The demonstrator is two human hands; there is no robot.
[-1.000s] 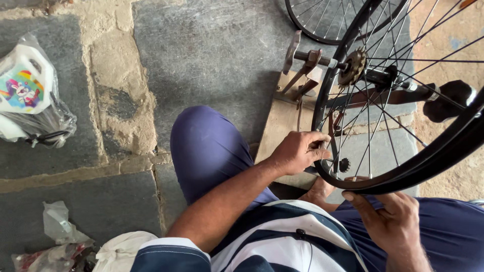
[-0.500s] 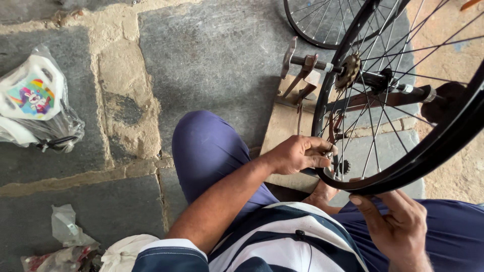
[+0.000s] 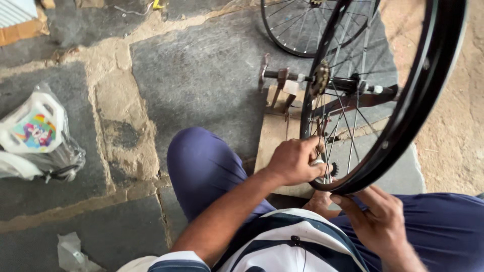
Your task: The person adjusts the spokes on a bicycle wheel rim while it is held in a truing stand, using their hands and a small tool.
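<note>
Gripping a small tool at the spokes, the left hand (image 3: 295, 161) is curled shut just inside the lower rim of the bicycle wheel (image 3: 403, 126); only a pale bit of that spoke tool (image 3: 317, 162) shows past the knuckles, so its shape is hard to tell. The right hand (image 3: 375, 219) lies below the wheel's lowest point, its fingers (image 3: 353, 201) partly spread and pressed against the black tyre from underneath, cupping rather than clamped around it.

The wheel stands upright on edge, its axle (image 3: 322, 79) running crosswise, held in a metal stand fixed to a wooden board (image 3: 275, 136) on the stone floor (image 3: 201, 70). From the left hand the hub lies up and away, the spokes (image 3: 348, 126) running along that line between them; the rim curves from just beside the left hand down to the right hand. Of the two, the left hand is nearer the spokes, the right nearer the tyre.

Beyond the stand a second wheel (image 3: 302, 25) lies on the floor. Far left of the board sits a plastic-wrapped white child's seat (image 3: 35, 133).
</note>
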